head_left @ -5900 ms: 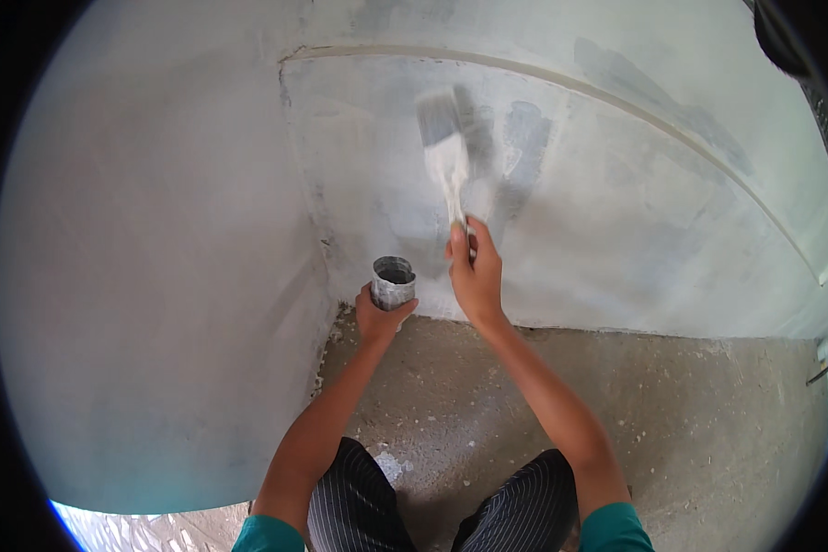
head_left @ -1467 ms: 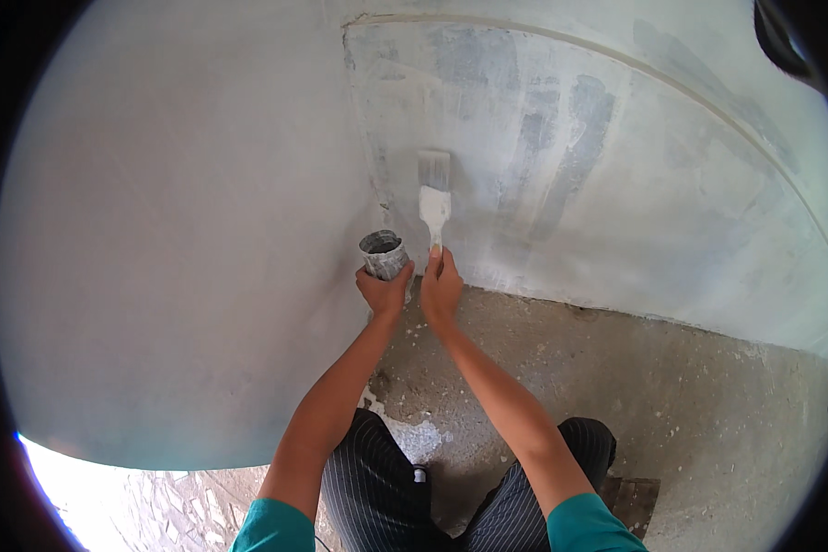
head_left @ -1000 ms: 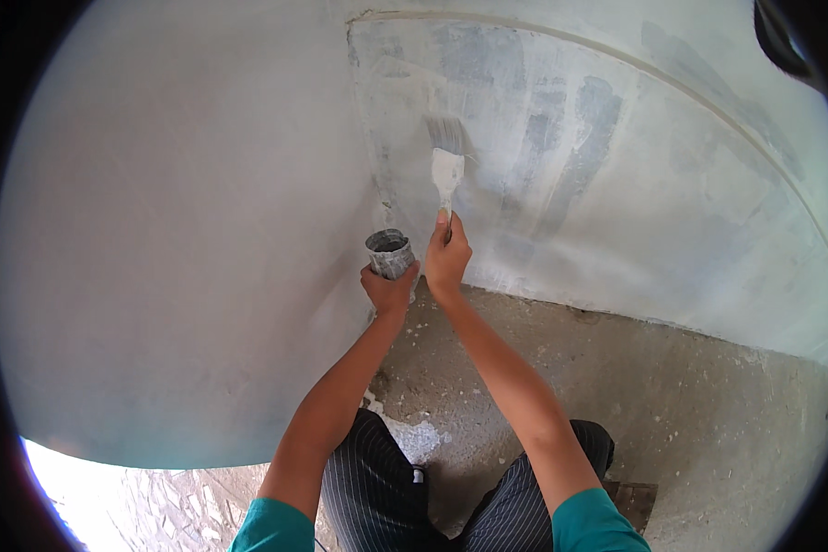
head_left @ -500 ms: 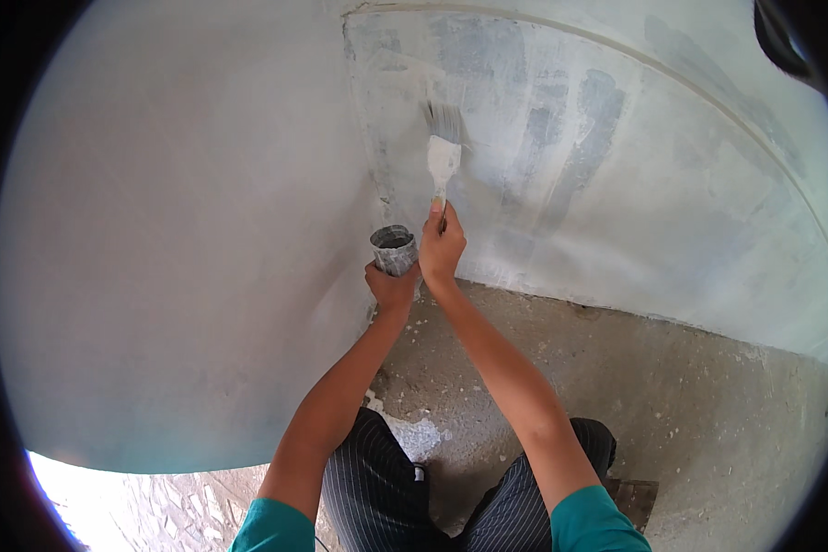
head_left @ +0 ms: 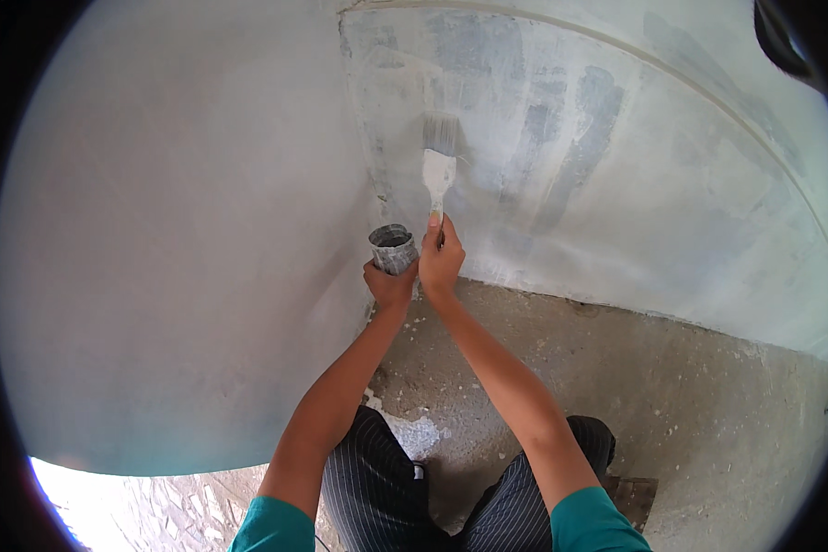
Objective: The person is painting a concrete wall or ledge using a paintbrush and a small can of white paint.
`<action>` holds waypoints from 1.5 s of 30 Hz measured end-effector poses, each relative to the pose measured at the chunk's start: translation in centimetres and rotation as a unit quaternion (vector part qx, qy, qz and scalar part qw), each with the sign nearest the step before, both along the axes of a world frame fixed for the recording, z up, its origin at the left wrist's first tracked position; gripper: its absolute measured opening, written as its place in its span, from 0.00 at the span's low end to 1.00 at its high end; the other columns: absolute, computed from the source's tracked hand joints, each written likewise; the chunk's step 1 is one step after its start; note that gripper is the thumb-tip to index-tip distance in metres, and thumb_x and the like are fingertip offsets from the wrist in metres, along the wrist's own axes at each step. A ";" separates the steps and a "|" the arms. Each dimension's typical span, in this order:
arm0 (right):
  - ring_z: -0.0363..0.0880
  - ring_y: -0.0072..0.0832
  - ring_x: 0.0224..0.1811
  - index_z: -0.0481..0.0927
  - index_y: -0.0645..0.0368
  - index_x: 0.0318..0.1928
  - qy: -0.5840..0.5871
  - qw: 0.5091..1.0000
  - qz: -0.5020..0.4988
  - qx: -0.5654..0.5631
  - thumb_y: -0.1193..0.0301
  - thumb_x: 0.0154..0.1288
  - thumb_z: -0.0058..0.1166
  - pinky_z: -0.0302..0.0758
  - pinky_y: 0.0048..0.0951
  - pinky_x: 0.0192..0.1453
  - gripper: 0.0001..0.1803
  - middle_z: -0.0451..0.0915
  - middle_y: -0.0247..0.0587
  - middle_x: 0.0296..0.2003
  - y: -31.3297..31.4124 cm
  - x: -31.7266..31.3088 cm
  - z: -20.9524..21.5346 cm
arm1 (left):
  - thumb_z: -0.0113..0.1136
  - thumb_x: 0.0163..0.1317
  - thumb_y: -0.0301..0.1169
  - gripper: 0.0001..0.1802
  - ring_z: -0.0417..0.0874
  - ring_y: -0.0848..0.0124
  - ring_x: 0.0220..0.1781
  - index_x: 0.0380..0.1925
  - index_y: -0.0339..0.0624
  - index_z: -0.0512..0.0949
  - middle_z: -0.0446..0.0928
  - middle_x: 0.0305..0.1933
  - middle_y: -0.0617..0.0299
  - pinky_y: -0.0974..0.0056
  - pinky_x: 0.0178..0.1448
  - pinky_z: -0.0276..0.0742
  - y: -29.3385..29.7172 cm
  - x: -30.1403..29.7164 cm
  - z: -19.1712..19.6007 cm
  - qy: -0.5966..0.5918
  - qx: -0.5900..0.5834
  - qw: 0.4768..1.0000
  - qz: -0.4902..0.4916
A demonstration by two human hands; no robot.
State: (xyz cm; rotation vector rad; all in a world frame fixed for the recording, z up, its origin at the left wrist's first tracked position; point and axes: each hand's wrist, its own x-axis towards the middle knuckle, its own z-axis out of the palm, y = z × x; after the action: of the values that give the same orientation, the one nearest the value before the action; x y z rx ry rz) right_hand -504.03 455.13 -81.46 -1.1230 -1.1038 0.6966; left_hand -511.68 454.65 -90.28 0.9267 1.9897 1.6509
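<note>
My right hand (head_left: 442, 259) is closed round the handle of a paintbrush (head_left: 439, 167), whose bristles point up and lie against the wall ahead (head_left: 497, 138). White coating covers the brush's ferrule and upper handle. Just left of it, my left hand (head_left: 391, 283) grips a small grey, smeared paint cup (head_left: 393, 248) with its open mouth upward. How much is inside the cup cannot be made out. Grey and whitish streaks mark the wall around the bristles.
A plain pale wall (head_left: 175, 230) rises on my left and meets the streaked wall in a corner. A ridge (head_left: 616, 41) curves along the top. Below is a rough, speckled concrete floor (head_left: 690, 396), with a dark square piece (head_left: 635, 501) near my right knee.
My right hand has drawn the paintbrush slightly downward along the wall, and its bristles are straighter now. The cup in my left hand has barely moved.
</note>
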 end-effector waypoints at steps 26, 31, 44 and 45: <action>0.64 0.16 0.21 0.78 0.65 0.41 0.000 0.996 -0.075 -0.046 0.60 0.74 0.44 0.62 0.25 0.25 0.18 0.66 0.29 0.18 -2.4 1.8 -6.2 | 0.80 0.33 0.44 0.49 0.69 0.51 0.55 0.51 0.27 0.63 0.66 0.52 0.42 0.52 0.60 0.67 -0.2 0.1 -0.3 -0.019 0.006 0.999 -0.025; 0.61 0.15 0.21 0.76 0.66 0.50 0.022 0.995 -0.012 0.098 0.64 0.73 0.45 0.61 0.24 0.24 0.18 0.65 0.31 0.18 -0.5 2.5 0.3 | 0.80 0.35 0.40 0.47 0.74 0.58 0.53 0.51 0.28 0.62 0.69 0.51 0.45 0.57 0.57 0.71 -0.2 -0.5 -0.3 -0.002 -0.038 0.999 0.019; 0.66 0.18 0.23 0.79 0.62 0.41 -0.045 0.996 -0.050 0.062 0.55 0.74 0.43 0.66 0.25 0.29 0.22 0.69 0.32 0.19 4.6 6.7 0.6 | 0.79 0.37 0.42 0.47 0.73 0.58 0.54 0.52 0.30 0.62 0.69 0.52 0.46 0.57 0.59 0.70 -0.1 0.6 -0.2 0.004 -0.035 0.999 -0.022; 0.68 0.19 0.24 0.78 0.63 0.40 -0.047 0.999 -0.016 0.001 0.54 0.74 0.42 0.66 0.26 0.29 0.23 0.70 0.33 0.20 4.0 7.3 -1.8 | 0.79 0.37 0.42 0.48 0.73 0.57 0.55 0.53 0.29 0.62 0.69 0.53 0.46 0.57 0.59 0.70 -0.2 0.6 -0.3 0.010 -0.035 0.999 -0.017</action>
State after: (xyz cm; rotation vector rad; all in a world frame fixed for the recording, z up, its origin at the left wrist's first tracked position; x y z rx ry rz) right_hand -496.68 459.18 -83.27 -1.1799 -1.1625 0.6234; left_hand -511.12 454.47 -90.57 0.9494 2.0207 1.5504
